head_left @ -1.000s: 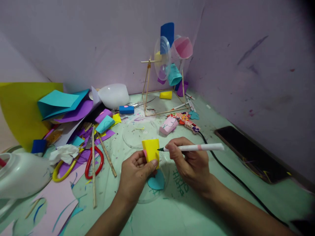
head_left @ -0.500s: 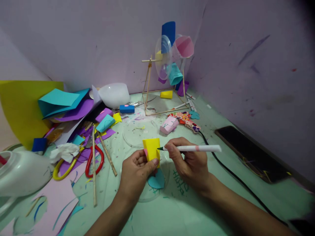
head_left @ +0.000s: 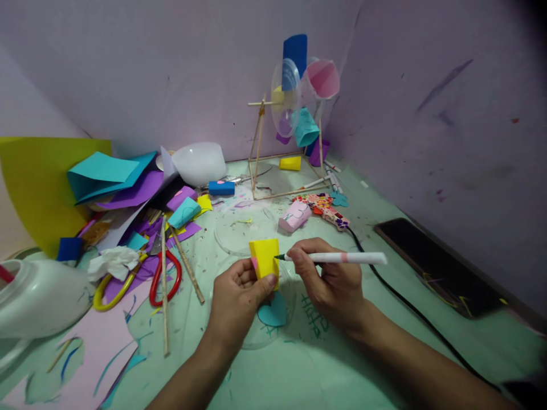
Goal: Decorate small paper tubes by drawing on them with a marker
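Observation:
My left hand grips a small yellow paper cup between thumb and fingers, with a bit of pink showing at its left edge. In my right hand is a white marker with a dark green tip, held level. Its tip touches or nearly touches the yellow cup's right side; I cannot tell which. Below the left hand lies a turquoise heart-shaped cutout on a clear plastic disc. A second clear disc lies just behind it.
A stick frame carrying a wheel of coloured cups stands at the back. A patterned glue gun with a black cord and a phone lie right. Scissors, wooden sticks, paper scraps and a white bottle crowd the left.
The view has shifted very slightly. Both hands, the yellow cup and the marker keep nearly the same position.

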Demonstrator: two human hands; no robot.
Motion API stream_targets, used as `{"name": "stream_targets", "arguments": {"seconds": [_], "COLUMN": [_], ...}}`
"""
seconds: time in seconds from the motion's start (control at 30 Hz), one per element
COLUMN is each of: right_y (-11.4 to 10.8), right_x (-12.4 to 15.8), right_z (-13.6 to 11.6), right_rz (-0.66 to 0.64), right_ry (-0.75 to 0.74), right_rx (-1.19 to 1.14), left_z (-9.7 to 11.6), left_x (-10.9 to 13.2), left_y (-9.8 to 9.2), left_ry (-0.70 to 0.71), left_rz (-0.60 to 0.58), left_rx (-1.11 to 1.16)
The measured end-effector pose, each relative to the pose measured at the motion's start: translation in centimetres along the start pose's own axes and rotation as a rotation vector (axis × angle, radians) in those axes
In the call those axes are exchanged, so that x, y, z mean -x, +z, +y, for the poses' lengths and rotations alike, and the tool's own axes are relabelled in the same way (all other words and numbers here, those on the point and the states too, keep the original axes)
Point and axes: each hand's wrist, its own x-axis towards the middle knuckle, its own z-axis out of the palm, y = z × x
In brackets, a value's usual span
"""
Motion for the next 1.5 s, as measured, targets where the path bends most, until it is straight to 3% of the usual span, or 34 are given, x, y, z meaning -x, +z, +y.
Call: {"name": "stream_targets", "arguments": {"seconds": [1.5], "right_y": [0.24], "right_x": [0.08], "right_z": [0.15], "right_rz": [0.000], "right_ry": [-0.016], "right_rx": [0.024], "left_z": [0.23], "left_x": [0.21], "left_y": [0.16], "left_ry": [0.017], "left_rz": [0.022], "left_rx": [0.005]}}
